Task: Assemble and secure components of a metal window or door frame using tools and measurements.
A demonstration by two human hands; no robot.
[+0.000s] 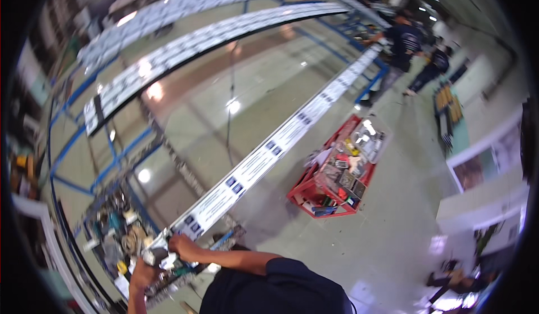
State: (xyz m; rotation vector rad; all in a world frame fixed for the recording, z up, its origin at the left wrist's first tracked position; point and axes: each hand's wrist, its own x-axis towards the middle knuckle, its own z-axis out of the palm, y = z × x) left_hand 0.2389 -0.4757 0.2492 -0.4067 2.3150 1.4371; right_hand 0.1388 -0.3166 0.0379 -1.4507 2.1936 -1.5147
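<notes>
A long narrow bar (261, 152) with white printed film along its face runs from my hands far off to the upper right. At its near end is my right hand (185, 247), fingers curled against the bar's end. My left hand (144, 273) is closed just to the left and nearer, beside a pale rounded object (155, 255); what exactly its fingers hold is too small and blurred to tell. A cluttered tool bench (120, 232) lies under and beside both hands.
A red tool cart (307, 193) full of tools stands right of the bar. More film-covered bars (185, 50) rest on blue frames (84, 140) at the far left. At the bar's far end a person (403, 44) in dark clothes stands, with another person (438, 64) behind.
</notes>
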